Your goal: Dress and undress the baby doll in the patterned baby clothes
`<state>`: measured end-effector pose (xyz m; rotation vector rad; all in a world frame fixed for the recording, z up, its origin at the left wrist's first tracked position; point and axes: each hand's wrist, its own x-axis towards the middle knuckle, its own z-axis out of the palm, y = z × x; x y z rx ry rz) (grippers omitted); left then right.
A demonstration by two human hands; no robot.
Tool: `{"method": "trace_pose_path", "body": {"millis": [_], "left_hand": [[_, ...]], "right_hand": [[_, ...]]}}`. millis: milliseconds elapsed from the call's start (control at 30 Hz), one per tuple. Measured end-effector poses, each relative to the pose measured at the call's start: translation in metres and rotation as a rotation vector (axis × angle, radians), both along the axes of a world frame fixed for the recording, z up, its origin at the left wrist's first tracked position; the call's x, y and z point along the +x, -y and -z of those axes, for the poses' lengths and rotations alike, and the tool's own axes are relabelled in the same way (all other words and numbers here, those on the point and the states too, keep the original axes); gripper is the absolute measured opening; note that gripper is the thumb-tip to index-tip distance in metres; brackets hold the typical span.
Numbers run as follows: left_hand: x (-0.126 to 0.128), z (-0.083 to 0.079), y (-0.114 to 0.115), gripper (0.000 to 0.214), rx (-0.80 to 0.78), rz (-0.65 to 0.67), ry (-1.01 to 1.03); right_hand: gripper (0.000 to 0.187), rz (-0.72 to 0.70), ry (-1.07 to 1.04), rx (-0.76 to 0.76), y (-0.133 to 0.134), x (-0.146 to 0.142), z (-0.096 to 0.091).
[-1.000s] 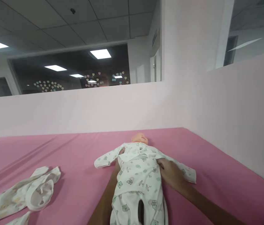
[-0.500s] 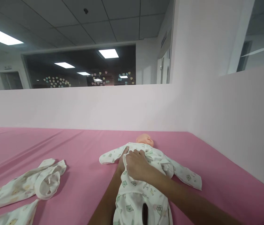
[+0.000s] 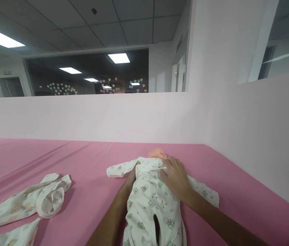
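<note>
A baby doll [image 3: 156,153] lies on its back on the pink sheet [image 3: 88,164], dressed in a white romper [image 3: 149,201] printed with small green bears. My right hand [image 3: 175,178] lies on the doll's chest and right shoulder, fingers stretched flat over the fabric near the neck. My left hand [image 3: 131,179] is tucked along the doll's left side under the armpit; the romper hides most of its fingers. The doll's sleeves spread out to both sides.
A second white printed baby garment [image 3: 31,200] lies crumpled on the sheet at the left, with another piece [image 3: 13,235] at the bottom left corner. Pale pink partition walls [image 3: 262,143] close the bed at the back and right.
My right hand has slid from the middle of the doll's chest to its right shoulder, near the neck. The romper front now lies smoother. My left hand has stayed at the doll's side.
</note>
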<state>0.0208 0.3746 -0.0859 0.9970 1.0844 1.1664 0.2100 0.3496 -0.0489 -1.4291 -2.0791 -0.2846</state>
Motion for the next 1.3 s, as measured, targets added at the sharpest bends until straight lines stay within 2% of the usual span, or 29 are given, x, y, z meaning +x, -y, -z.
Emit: {"method": "trace_pose_path", "body": {"millis": [100, 200, 267, 367, 433, 500, 567, 633, 767, 833, 900, 967, 1033, 1100, 1133, 1200, 1300], "left_hand": [[-0.009, -0.001, 0.010, 0.036, -0.035, 0.002, -0.056], [-0.025, -0.004, 0.027, 0.034, 0.003, 0.003, -0.242], [-0.033, -0.006, 0.037, 0.033, 0.117, -0.004, -0.434], [-0.035, -0.007, 0.041, 0.032, 0.296, -0.053, -0.639], [-0.033, -0.005, 0.037, 0.024, 0.368, -0.130, -0.659], [-0.033, -0.001, 0.036, 0.019, 0.421, -0.232, -0.628], [-0.039, 0.005, 0.040, 0.021, 0.474, -0.318, -0.645], [-0.051, 0.015, 0.052, 0.018, 0.578, -0.349, -0.755], [-0.074, 0.041, 0.081, 0.015, 0.947, -0.229, -1.055], [-0.078, 0.049, 0.092, 0.018, 1.011, -0.176, -1.145], [-0.074, 0.050, 0.097, 0.014, 0.884, -0.151, -1.189], [-0.067, 0.046, 0.097, 0.010, 0.645, -0.137, -1.179], [-0.061, 0.042, 0.094, 0.024, 0.494, -0.103, -1.155], [-0.061, 0.040, 0.090, 0.035, 0.511, -0.053, -1.191], [-0.063, 0.041, 0.089, 0.035, 0.546, -0.031, -1.239], [-0.067, 0.044, 0.088, 0.029, 0.592, -0.005, -1.348], [-0.070, 0.040, 0.093, 0.023, 0.545, 0.002, -1.377]], "right_hand": [[0.024, 0.036, -0.014, -0.036, 0.000, 0.032, 0.014], [0.023, 0.016, -0.060, -0.121, -0.002, 0.047, 0.027], [0.024, -0.025, -0.134, -0.118, -0.001, 0.046, 0.031], [0.023, -0.088, -0.377, -0.091, 0.003, 0.034, 0.027], [0.023, -0.112, -0.549, -0.113, 0.007, 0.026, 0.021], [0.022, -0.128, -0.613, -0.097, 0.012, 0.023, 0.017], [0.021, -0.155, -0.545, 0.015, 0.018, 0.027, 0.019], [0.018, -0.197, -0.394, 0.161, 0.025, 0.038, 0.029], [0.016, -0.339, -0.122, 0.435, 0.043, 0.064, 0.065], [0.022, -0.357, -0.056, 0.511, 0.050, 0.072, 0.081], [0.024, -0.283, -0.059, 0.418, 0.052, 0.075, 0.090], [0.014, -0.153, -0.143, 0.171, 0.050, 0.073, 0.091], [0.013, -0.056, -0.275, -0.117, 0.045, 0.070, 0.085], [0.021, -0.052, -0.438, -0.354, 0.042, 0.069, 0.075], [0.023, -0.077, -0.515, -0.425, 0.043, 0.069, 0.070], [0.024, -0.117, -0.589, -0.470, 0.046, 0.071, 0.063], [0.025, -0.121, -0.430, -0.416, 0.058, 0.075, 0.066]]}}
